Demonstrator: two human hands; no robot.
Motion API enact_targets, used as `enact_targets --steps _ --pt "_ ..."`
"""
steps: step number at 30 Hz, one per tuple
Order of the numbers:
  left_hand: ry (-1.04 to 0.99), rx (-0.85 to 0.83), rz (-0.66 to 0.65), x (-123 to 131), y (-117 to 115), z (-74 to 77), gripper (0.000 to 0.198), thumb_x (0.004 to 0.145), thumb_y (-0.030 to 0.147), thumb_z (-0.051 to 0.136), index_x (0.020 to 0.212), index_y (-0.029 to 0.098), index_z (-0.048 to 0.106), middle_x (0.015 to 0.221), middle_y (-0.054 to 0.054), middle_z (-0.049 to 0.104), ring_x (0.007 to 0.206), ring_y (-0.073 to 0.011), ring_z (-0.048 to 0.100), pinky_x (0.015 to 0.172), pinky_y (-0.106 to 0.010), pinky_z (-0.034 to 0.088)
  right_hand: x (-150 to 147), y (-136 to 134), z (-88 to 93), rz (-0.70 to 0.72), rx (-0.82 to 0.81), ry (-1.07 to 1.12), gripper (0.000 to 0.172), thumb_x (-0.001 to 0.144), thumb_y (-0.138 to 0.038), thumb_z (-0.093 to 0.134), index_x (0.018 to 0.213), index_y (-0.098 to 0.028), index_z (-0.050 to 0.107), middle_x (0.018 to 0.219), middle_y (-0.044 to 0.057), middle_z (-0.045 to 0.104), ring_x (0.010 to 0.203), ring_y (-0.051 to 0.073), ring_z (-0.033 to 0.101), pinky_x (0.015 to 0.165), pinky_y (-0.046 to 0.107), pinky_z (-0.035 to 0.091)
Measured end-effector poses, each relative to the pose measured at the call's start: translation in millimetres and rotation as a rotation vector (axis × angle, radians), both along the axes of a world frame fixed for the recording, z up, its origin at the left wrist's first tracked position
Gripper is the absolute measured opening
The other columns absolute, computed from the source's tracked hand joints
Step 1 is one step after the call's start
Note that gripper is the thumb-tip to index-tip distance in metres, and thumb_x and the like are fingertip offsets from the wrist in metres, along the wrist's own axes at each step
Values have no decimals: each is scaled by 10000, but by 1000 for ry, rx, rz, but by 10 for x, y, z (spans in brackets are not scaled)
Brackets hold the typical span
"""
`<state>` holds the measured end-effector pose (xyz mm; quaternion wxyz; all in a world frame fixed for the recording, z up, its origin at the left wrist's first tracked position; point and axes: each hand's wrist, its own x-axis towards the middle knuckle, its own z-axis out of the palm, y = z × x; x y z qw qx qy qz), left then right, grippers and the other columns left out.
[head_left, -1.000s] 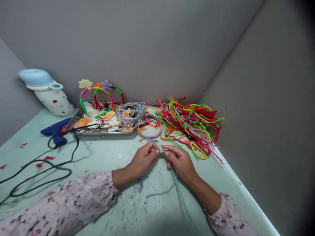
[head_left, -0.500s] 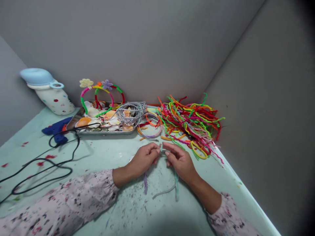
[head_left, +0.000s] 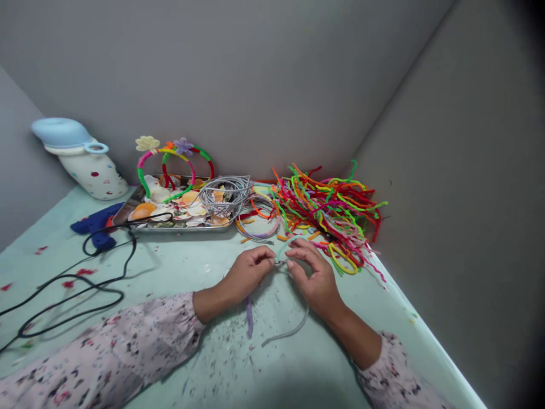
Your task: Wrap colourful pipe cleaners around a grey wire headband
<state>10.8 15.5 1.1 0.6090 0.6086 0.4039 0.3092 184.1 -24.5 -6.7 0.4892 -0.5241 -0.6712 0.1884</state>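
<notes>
My left hand [head_left: 249, 272] and my right hand [head_left: 314, 275] meet fingertip to fingertip above the pale green table [head_left: 170, 272]. Both pinch a thin grey headband [head_left: 289, 332] whose curved end trails toward me. My right fingers also hold a light teal pipe cleaner [head_left: 284, 247] that arcs up over the headband. A purple pipe cleaner [head_left: 248, 317] hangs below my left hand. Both hands are closed.
A heap of coloured pipe cleaners [head_left: 327, 210] lies at the right against the wall. A metal tray [head_left: 170, 213] holds shells, grey headbands [head_left: 223, 196] and two decorated headbands [head_left: 170, 165]. A blue glue gun [head_left: 96, 224] with black cable [head_left: 85, 278] lies left, near a spotted jug [head_left: 85, 162].
The teal pipe cleaner, which trailed down toward me, has been swung up and over the headband by my right hand. My left hand has stayed almost in place.
</notes>
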Motion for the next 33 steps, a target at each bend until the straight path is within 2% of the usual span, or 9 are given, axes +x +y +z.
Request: enact_targets --steps 3,6,13,23,29,33 --pt "-3 5 6 -1 -2 -9 143 802 280 505 831 156 569 496 73 392 415 -61 331 407 -177 256 5 12 5 1 -20 -57 137 820 -239 592 923 -216 679 1183 95 597 1139 230 547 995 391 412" --pt "-16 11 2 -5 -8 -25 147 801 287 511 831 155 570 510 72 399 423 -61 333 412 -180 257 3 31 -12 16 -78 -24 172 838 -269 578 957 -213 689 1147 92 627 1113 226 565 984 389 420" --pt "-6 23 -24 -8 -24 -8 120 792 258 519 793 151 573 532 70 405 444 -55 311 437 -182 237 -15 42 -18 135 -207 114 181 860 -288 558 934 -214 705 972 54 691 927 193 636 864 348 492" --pt "16 100 -29 -6 -33 36 99 770 211 500 724 147 560 589 46 425 547 -82 359 512 -199 280 -42 21 24 144 -135 93 162 840 -217 563 941 -217 690 974 51 672 947 187 615 881 336 468" --pt "-10 52 -32 -12 -33 -6 113 812 249 480 811 158 547 570 59 409 500 -76 330 480 -193 253 -44 35 5 146 -162 112 169 840 -217 567 974 -217 670 1006 52 665 975 191 609 897 340 469" --pt "-56 53 -7 -4 -32 -40 99 809 256 503 825 160 522 584 61 396 512 -73 319 488 -187 254 -43 38 -20 126 -111 78 195 833 -203 571 1007 -218 657 1066 67 646 1033 204 593 936 363 460"
